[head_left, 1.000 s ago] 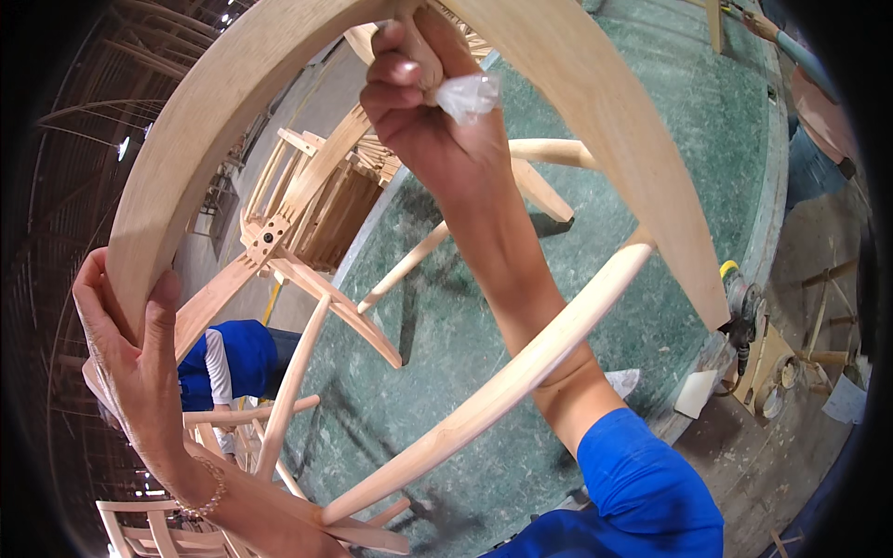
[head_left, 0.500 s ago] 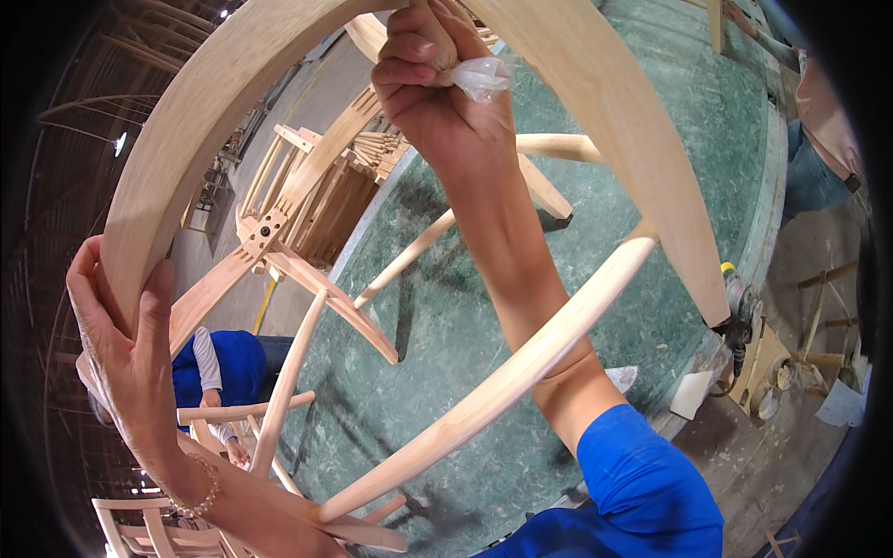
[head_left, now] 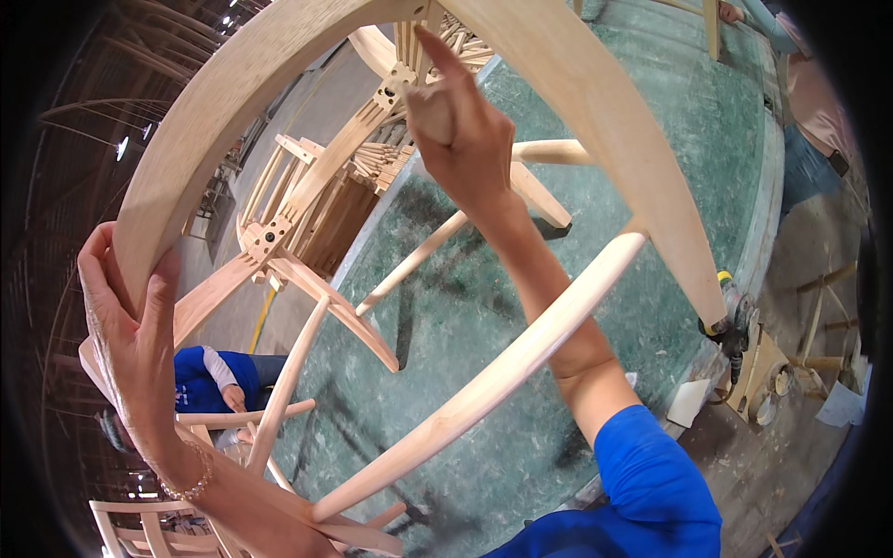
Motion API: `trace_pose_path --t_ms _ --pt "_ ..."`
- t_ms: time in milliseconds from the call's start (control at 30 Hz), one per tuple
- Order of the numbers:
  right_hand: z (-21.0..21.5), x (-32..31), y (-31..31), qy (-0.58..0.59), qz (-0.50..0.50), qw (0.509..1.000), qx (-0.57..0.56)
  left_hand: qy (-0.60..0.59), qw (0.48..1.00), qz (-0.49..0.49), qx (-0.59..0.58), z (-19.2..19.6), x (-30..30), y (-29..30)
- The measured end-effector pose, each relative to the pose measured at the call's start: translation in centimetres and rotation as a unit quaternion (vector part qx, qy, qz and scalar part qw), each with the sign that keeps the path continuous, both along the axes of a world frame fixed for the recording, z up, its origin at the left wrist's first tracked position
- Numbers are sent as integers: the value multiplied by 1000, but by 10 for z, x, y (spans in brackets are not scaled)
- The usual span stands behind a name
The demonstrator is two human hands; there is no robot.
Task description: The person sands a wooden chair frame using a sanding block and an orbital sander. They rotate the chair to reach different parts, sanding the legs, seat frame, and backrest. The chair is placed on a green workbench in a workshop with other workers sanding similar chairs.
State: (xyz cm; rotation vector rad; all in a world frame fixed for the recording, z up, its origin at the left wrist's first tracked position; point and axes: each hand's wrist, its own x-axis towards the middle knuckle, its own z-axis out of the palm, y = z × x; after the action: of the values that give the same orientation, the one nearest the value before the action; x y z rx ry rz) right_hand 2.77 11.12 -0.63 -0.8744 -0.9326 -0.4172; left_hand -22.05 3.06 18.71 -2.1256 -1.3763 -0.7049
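Note:
A pale wooden chair frame (head_left: 595, 102) with curved, tapering parts stands tilted over a green worktop. At the left, my left hand (head_left: 130, 349) grips one end of its curved rail (head_left: 200, 139), thumb on the near side and fingers behind. My right hand (head_left: 465, 153) is raised inside the frame, its index finger stretched up to a joint under the top of the curve. Its other fingers are curled against a pale, blurred lump that I cannot make out. A round wooden stretcher (head_left: 493, 386) crosses in front of my right forearm.
The green worktop (head_left: 446, 325) spreads beneath. A power tool (head_left: 735, 316) and a white block (head_left: 688, 400) lie by its right edge. A person in blue (head_left: 219, 377) works at the lower left; another person (head_left: 809, 121) stands at the far right. Stacked wooden parts (head_left: 339, 205) stand beyond.
My right hand has turned and moved slightly down, its index finger now extended upward. The clear plastic seen in it before no longer shows. My left hand keeps its hold on the rail.

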Motion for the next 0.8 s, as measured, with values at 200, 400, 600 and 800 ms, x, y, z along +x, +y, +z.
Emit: trace_pose_path --t_ms 200,400,600,800 --pt "35 19 -3 -131 -43 990 -15 4 999 51 -3 -1 -1 1" --pt "31 27 3 -184 -122 974 -41 -6 998 58 -13 0 5 7" --pt "16 48 44 -191 -214 956 -56 -3 1000 24 -7 5 13 5" --pt "8 52 59 -187 -180 966 14 12 1000 -7 -12 9 7 16"
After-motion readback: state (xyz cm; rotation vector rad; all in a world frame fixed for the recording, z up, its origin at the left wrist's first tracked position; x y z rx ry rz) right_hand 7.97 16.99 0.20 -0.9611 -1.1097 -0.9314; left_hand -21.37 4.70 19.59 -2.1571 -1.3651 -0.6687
